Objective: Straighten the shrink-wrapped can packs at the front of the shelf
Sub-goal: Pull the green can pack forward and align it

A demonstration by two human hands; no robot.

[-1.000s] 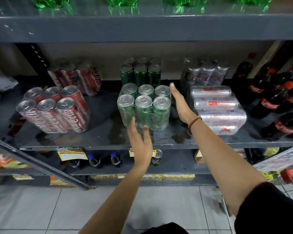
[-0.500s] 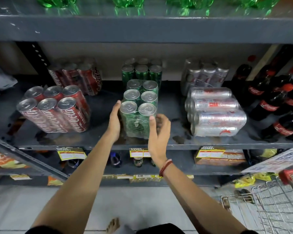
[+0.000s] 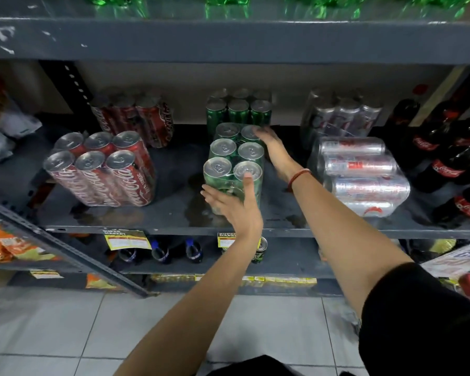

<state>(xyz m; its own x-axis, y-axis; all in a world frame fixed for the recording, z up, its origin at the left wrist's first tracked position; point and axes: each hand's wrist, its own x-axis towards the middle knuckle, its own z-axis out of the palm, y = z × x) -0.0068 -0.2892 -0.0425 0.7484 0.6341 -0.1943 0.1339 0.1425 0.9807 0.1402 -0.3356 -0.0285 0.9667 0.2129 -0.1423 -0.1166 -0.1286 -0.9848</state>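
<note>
Both hands on the green pack, mid-shelf near the front edge.

The left hand lies flat against the pack's front face, fingers spread open, one reaching a can top. The right hand presses open along its right rear side, gripping nothing. Bare shelf shows on both sides: a wide gap to the red pack, a narrower one to the silver pack, which lies on its side.

The green plastic bottles on the top shelf are cut off by the upper edge. The right hand is motion-blurred at its fingertips. The yellow price labels cannot be read.
</note>
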